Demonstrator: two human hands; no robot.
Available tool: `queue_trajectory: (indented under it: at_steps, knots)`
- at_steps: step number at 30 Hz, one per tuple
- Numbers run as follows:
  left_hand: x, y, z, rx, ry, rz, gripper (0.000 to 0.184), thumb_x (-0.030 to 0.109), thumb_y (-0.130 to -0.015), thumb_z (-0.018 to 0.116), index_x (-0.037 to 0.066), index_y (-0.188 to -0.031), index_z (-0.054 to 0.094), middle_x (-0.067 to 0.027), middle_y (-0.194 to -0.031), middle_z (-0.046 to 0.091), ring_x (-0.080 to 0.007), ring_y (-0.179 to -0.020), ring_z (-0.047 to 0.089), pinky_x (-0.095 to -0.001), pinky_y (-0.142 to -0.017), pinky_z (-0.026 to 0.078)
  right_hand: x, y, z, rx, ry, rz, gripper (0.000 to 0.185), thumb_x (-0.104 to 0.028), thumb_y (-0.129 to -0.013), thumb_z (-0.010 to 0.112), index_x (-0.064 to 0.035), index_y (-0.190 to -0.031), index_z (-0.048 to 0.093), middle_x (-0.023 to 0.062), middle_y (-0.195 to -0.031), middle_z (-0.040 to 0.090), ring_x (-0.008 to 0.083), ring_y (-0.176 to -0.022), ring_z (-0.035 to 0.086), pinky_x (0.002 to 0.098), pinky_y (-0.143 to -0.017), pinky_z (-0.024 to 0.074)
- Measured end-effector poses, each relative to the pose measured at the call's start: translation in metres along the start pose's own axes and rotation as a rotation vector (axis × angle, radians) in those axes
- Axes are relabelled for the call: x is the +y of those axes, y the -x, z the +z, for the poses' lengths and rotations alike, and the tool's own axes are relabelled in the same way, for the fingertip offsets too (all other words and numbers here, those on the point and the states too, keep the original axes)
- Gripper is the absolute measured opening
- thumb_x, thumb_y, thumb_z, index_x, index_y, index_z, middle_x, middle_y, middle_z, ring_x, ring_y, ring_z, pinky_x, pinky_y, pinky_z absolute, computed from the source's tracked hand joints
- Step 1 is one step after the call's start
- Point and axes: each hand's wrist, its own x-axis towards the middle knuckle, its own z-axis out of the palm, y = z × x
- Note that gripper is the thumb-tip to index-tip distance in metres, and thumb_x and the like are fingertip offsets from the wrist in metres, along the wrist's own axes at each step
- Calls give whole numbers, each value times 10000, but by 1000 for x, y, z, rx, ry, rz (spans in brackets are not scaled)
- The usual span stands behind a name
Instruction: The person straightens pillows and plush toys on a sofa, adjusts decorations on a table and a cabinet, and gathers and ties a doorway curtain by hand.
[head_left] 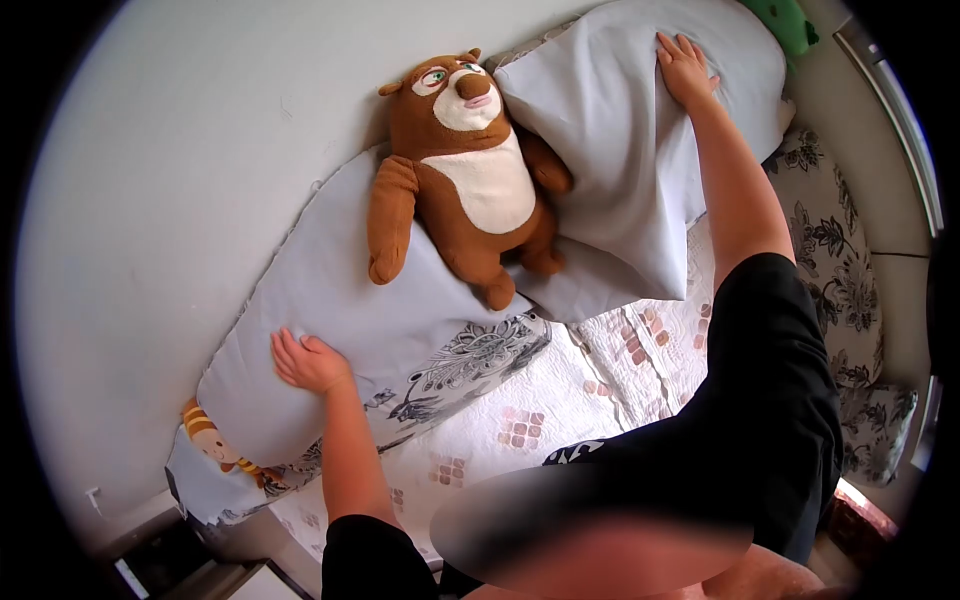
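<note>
My left hand [308, 362] lies flat on the left part of a light grey cloth [330, 250] that drapes over the sofa back. Its fingers are stretched out and hold nothing. Farther up and to the right, my right hand [687, 70] rests with fingers extended on another stretch of grey cloth [600, 130], which hangs in loose folds. Between the two hands a brown teddy bear [485, 190] with a cream belly leans back on the cloth. Below its feet, a black floral pattern [475, 350] shows on the sofa back under the cloth's edge.
A white quilted cover [520, 430] with brownish squares lies over the seat. At the lower left, a small yellow-striped doll [208, 437] peeks out beside the cloth. A green plush toy [785, 25] sits at the top right, and floral upholstery [830, 240] runs along the right. A white wall [200, 150] stands behind.
</note>
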Motion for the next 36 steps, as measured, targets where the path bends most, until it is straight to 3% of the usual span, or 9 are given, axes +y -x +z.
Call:
queue_trajectory:
  at_steps: [4,6,8,10,14,18,23,27,36]
  knots:
    - [-1,-1,0,16,16,15,343,204,-797,410,42,-1081,513,-108,-1218,452,-258,-1145,397,-463,-977,224,2,-6,-15,-92,-54,-1,453,-443,-849,335,-245,-1249,414,24,-1369,280,217,-1272,217,565,-971,165]
    - [-3,-1,1,30,6,13,342,206,-797,408,44,-1079,514,-107,-1219,452,-257,-1146,397,-468,-976,224,9,14,-28,212,-558,-97,410,-361,-849,408,-116,-1164,502,96,-1278,410,256,-1204,344,419,-981,259]
    - [-3,2,5,33,9,6,342,208,-798,406,45,-1077,516,-106,-1218,453,-255,-1146,397,-470,-975,224,-25,112,-84,410,-504,-334,289,-212,-829,485,-27,-1037,559,137,-1180,493,281,-1111,447,306,-921,347]
    - [-3,1,2,28,18,12,342,212,-799,405,47,-1077,518,-104,-1217,455,-253,-1147,397,-470,-976,224,-27,210,-92,292,-613,-506,182,-27,-749,546,-18,-928,575,144,-1122,531,262,-1042,505,331,-854,408]
    - [-2,1,4,49,25,17,341,217,-800,406,50,-1074,523,-102,-1213,459,-253,-1144,399,-467,-977,225,-30,328,-68,-135,-269,-535,382,-121,-691,612,-60,-1061,536,123,-1222,450,283,-1153,398,436,-964,277]
    - [-1,1,2,52,19,21,344,221,-801,404,51,-1075,525,-100,-1207,464,-253,-1136,407,-463,-977,226,-2,297,18,-76,77,-328,555,-278,-730,593,-67,-1210,411,107,-1335,310,264,-1239,269,469,-997,196]
    - [-5,5,4,35,0,-2,347,223,-799,407,51,-1075,528,-99,-1204,468,-252,-1130,412,-455,-981,222,3,286,43,-24,-78,-160,509,-231,-747,570,-56,-1202,420,118,-1347,290,277,-1251,253,487,-998,170]
    - [0,1,5,65,5,3,348,223,-793,407,50,-1060,546,-98,-1185,487,-259,-1108,428,-433,-969,242,-20,338,18,63,-231,-202,488,-160,-741,565,-54,-1197,427,171,-1341,281,301,-1258,236,516,-996,130]
    - [-2,2,8,85,30,23,330,210,-783,425,54,-1045,551,-100,-1159,504,-256,-1092,441,-443,-962,247,-8,331,85,69,-193,-272,487,-298,-767,546,-112,-1200,425,121,-1318,322,295,-1228,269,558,-972,156]
